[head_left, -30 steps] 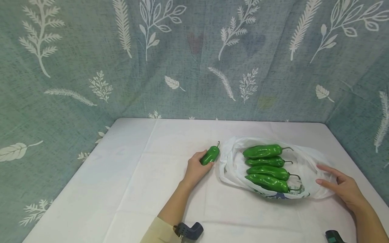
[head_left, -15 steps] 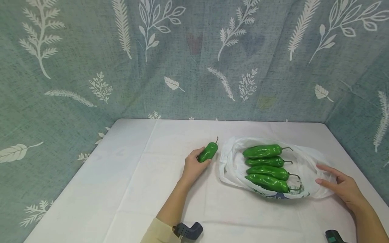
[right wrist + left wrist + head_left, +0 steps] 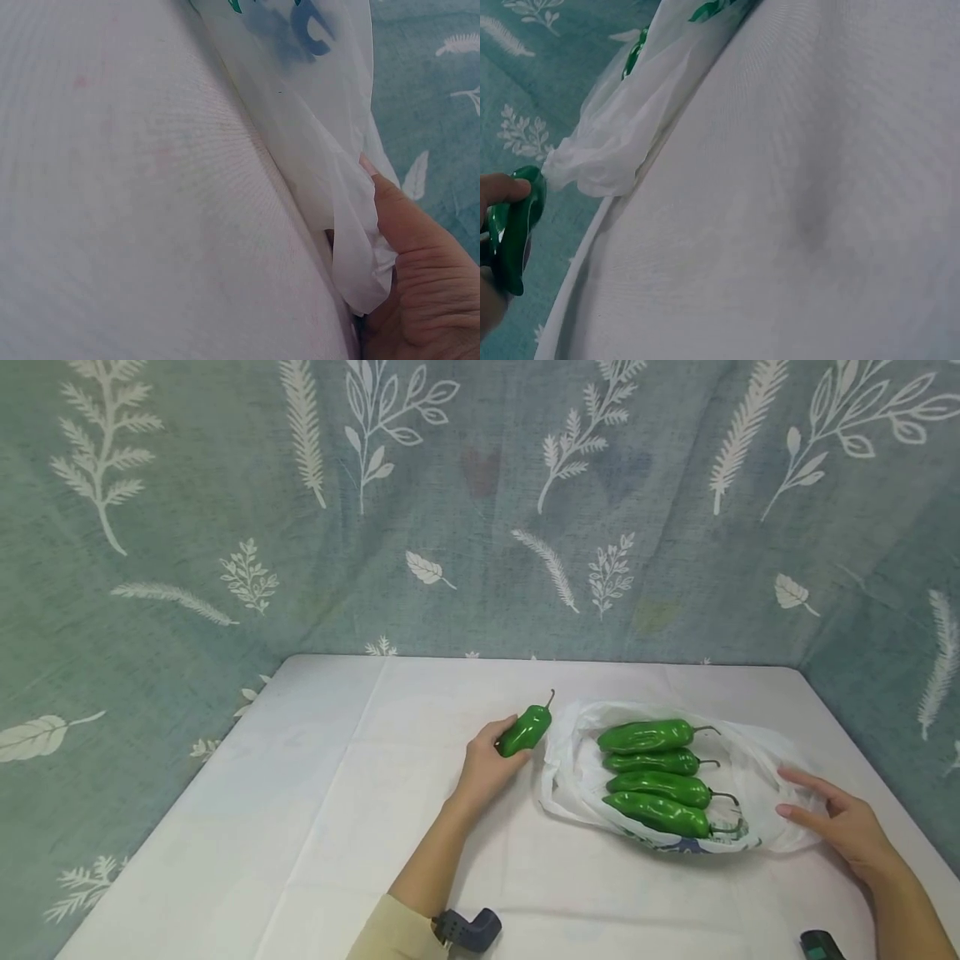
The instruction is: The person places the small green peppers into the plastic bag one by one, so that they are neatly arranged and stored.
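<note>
In the head view my left hand point(image 3: 483, 770) grips a green pepper point(image 3: 527, 732) just left of the white plastic bag point(image 3: 759, 760). Its curved stem points up and away from me. The left wrist view has the same pepper point(image 3: 514, 244) between thumb and fingers, apart from the table. Several green peppers point(image 3: 663, 787) lie side by side in the bag's wide mouth, stems to the right. At the bag's right end my right hand point(image 3: 858, 831) holds the plastic edge; the right wrist view shows the thumb point(image 3: 409, 214) against the bag, with the other fingers mostly hidden.
A white-covered table point(image 3: 390, 827) carries everything. Behind and beside it hangs a blue-green cloth point(image 3: 465, 543) with white leaf prints. A dark wrist device point(image 3: 468, 931) is on the left forearm, and another dark device point(image 3: 821, 943) shows near the right one.
My left hand first drew the pepper slightly left and up, then brought it right, toward the bag's left rim. The right hand and the bagged peppers stay put.
</note>
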`<state>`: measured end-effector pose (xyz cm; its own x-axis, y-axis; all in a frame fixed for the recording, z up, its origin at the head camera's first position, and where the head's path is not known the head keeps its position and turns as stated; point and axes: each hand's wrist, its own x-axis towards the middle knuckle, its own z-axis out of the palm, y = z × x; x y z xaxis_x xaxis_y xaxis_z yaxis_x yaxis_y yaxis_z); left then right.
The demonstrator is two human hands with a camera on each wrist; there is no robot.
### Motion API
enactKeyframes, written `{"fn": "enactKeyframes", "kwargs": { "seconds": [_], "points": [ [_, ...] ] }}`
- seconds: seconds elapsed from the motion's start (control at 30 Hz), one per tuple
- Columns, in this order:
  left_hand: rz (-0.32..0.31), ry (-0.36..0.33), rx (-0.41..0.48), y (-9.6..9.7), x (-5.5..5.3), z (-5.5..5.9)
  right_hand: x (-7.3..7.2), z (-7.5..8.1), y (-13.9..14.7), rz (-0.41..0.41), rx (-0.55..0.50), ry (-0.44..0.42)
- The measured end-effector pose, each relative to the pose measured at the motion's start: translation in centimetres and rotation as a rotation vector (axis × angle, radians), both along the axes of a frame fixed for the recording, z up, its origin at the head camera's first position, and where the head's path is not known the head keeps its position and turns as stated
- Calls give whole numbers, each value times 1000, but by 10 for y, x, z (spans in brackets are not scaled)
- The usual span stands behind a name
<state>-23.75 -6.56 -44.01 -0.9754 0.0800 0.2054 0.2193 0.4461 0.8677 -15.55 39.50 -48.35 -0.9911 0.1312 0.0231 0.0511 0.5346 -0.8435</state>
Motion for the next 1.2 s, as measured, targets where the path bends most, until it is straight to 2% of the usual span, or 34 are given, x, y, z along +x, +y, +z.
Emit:
{"fn": "enactKeyframes", "kwargs": {
  "seconds": [0.2, 0.47, 0.67, 0.83, 0.97, 1.2],
  "points": [
    [-39, 6, 14, 4, -3, 10, -1, -1, -1, 5, 1, 16],
    [-114, 33, -15, 10, -6, 30, 0, 0, -1, 16, -20, 39],
    [-144, 38, -37, 12, -10, 45, 1, -1, -1, 12, -33, -2],
    [-203, 32, -56, 23, -13, 51, 1, -1, 0, 5, -24, -21],
    [-249, 54, -62, 35, -16, 55, 1, -1, 1, -2, -12, -32],
    [-309, 55, -75, 49, -18, 58, 0, 1, 1, 5, -14, -23]
  ]
}}
